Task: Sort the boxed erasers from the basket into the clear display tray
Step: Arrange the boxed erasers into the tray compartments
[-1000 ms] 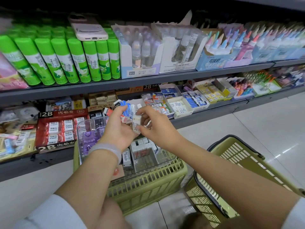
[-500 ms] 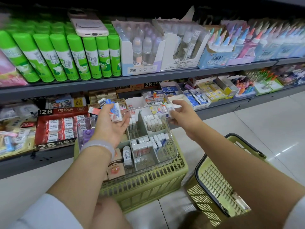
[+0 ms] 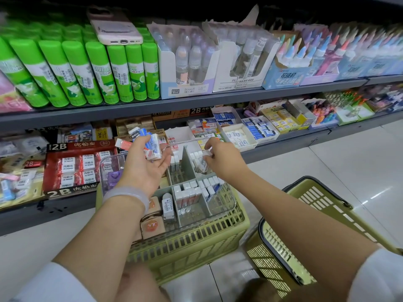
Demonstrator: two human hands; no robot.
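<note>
Boxed erasers (image 3: 145,142) fill the cupped left hand (image 3: 146,164); the right hand (image 3: 221,159) apparently pinches one eraser (image 3: 204,163) over the clear tray (image 3: 226,197).

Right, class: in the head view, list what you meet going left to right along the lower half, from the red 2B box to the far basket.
Red 2B eraser box → left hand holding boxed erasers → clear display tray → right hand → empty green basket.

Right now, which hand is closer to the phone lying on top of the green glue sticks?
Left. The left hand, holding a bunch of boxed erasers, is almost directly below the phone. The right hand, over the clear display tray, is farther right.
</note>
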